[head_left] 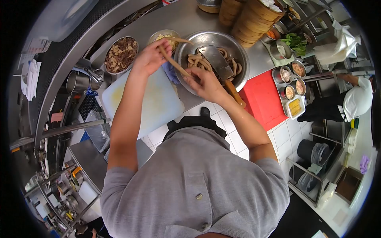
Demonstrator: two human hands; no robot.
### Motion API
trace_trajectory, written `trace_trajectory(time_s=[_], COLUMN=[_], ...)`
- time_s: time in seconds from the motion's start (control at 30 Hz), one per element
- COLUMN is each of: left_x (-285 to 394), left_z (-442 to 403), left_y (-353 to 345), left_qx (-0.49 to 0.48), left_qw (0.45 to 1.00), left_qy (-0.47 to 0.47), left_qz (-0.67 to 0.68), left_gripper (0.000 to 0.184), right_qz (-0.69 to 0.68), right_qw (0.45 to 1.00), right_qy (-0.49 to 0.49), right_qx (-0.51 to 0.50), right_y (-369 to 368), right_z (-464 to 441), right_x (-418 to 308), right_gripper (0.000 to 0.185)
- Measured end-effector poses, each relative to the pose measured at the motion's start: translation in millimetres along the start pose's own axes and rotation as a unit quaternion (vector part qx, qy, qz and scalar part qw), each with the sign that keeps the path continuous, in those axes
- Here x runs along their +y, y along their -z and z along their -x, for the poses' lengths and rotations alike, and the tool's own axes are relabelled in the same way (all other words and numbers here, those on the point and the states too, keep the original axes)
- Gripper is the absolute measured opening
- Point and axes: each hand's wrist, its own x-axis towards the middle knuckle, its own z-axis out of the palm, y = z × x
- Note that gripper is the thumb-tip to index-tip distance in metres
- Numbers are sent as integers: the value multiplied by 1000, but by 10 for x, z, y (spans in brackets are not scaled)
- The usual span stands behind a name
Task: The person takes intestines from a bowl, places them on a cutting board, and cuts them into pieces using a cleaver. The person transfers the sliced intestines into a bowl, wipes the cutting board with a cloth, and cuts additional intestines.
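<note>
A long, pale-brown, sausage-like strand (174, 62) stretches between my two hands. My left hand (152, 57) is closed on its upper end, near the rim of a small bowl of chopped pale pieces (162, 35); a length of strand also sticks out from this hand over the big bowl. My right hand (207, 84) pinches the lower end at the near rim of the large metal bowl (243, 49). More such strands (199, 61) lie coiled inside it. Across them rests a cleaver (216, 60), its wooden handle (235, 93) poking out over the rim beside my right wrist.
A white cutting board (137, 104) lies left, a red board (262, 99) right. A bowl of brown chopped pieces (121, 55) stands back left. Bamboo steamers (244, 29) are stacked behind. Small food containers (289, 92) sit right, with a person (349, 95) beyond.
</note>
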Motion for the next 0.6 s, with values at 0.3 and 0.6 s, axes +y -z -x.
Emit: trace_trajectory(time_s=[0.3, 0.6], left_x=[-348, -1064], left_z=[1247, 2133], left_y=[1845, 2670], left_qx=[237, 379], left_qw=[964, 915], left_qy=[-109, -109], left_qz=[45, -86], left_gripper=[18, 28], right_qz=[137, 253], right_qw=[985, 960], right_qy=[86, 117], right_qx=[-58, -17], right_y=[-355, -585], right_z=[304, 149], right_x=[684, 985], right_gripper=[25, 35])
